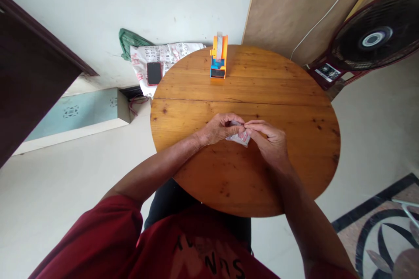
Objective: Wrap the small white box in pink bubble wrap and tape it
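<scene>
Angled inward over the bench (304, 96), the left hand (221, 128) pinches a small packet (241, 138) between thumb and curled fingers; the right hand (271, 141) pinches its upper edge.

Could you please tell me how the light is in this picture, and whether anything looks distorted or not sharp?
Head view: soft light, with the wooden table darker toward its near side; head view: wide-angle stretching near the edges, as on the fan; head view: print on the small packet at the left hand too small and soft to read.
</scene>
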Available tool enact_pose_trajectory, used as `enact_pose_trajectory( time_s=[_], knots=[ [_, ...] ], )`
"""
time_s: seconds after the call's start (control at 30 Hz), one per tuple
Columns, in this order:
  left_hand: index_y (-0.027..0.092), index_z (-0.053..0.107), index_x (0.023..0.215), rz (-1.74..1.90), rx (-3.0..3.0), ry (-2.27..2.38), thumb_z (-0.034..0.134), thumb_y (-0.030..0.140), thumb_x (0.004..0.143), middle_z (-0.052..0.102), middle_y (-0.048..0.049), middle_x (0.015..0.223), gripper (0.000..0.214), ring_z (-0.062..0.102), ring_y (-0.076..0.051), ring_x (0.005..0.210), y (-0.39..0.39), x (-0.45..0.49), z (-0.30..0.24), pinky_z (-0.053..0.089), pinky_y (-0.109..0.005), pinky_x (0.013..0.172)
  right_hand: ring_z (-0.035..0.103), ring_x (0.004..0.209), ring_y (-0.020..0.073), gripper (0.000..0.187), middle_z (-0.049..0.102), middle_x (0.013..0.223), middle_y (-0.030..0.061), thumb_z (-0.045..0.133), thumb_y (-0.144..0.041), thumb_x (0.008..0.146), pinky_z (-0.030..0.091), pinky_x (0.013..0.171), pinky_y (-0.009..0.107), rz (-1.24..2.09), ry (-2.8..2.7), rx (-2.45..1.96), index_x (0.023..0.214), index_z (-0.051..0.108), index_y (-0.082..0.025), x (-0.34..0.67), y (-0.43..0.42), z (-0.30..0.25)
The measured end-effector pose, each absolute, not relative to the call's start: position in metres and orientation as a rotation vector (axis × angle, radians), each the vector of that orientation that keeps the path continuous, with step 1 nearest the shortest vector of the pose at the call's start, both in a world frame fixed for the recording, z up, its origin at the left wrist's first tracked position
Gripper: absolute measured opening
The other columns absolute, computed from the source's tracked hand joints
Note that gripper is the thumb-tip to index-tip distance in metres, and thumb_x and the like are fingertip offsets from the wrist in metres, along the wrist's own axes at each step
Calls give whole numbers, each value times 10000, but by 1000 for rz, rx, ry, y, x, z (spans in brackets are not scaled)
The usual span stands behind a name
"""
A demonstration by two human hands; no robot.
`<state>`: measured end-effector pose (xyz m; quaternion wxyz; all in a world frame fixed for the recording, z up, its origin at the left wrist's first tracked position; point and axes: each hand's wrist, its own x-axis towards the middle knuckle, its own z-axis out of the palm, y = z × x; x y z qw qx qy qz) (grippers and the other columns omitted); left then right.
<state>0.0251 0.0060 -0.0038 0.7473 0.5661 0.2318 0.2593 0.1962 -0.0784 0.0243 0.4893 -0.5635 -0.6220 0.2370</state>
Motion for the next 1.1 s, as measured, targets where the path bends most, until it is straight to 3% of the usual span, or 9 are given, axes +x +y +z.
enact_pose_trajectory(
  time_s=[0.2, 0.4, 0.6, 0.87, 1.1],
  knots=[
    [130, 689, 996, 531, 1183, 528, 839, 511, 721, 686, -16, 824, 493, 587, -89, 689, 10, 18, -2, 426, -220, 640, 732, 920, 225, 119, 794, 943, 11, 689, -296, 876, 543, 893, 433, 533, -1615, -1349, 870, 808, -309, 205, -76, 14],
    [149, 682, 1088, 436, 1142, 466, 930, 332, 618, 718, -38, 971, 562, 648, -126, 862, 13, 11, 2, 485, -267, 827, 729, 895, 224, 178, 799, 971, 10, 633, -320, 928, 499, 913, 458, 287, -1765, -1369, 860, 797, -317, 209, -76, 10],
    [157, 694, 1110, 478, 1253, 488, 857, 305, 705, 708, -41, 1007, 461, 641, -142, 906, 10, 9, 6, 480, -294, 876, 713, 892, 223, 160, 791, 984, 19, 646, -322, 930, 499, 881, 446, 177, -1775, -1368, 904, 805, -330, 208, -78, 7],
    [152, 701, 1103, 480, 1298, 501, 807, 226, 712, 703, -25, 957, 412, 627, -119, 844, 11, 8, 6, 474, -259, 818, 719, 875, 216, 153, 794, 975, 27, 645, -264, 922, 482, 882, 436, 48, -1857, -1337, 913, 790, -312, 202, -78, 9],
    [147, 700, 1088, 486, 1289, 484, 830, 269, 713, 702, -34, 950, 415, 627, -123, 826, 12, 8, 4, 473, -254, 783, 712, 908, 229, 167, 788, 1036, 33, 668, -259, 884, 472, 932, 459, 63, -1922, -1344, 999, 781, -307, 203, -80, 13]
  ],
)
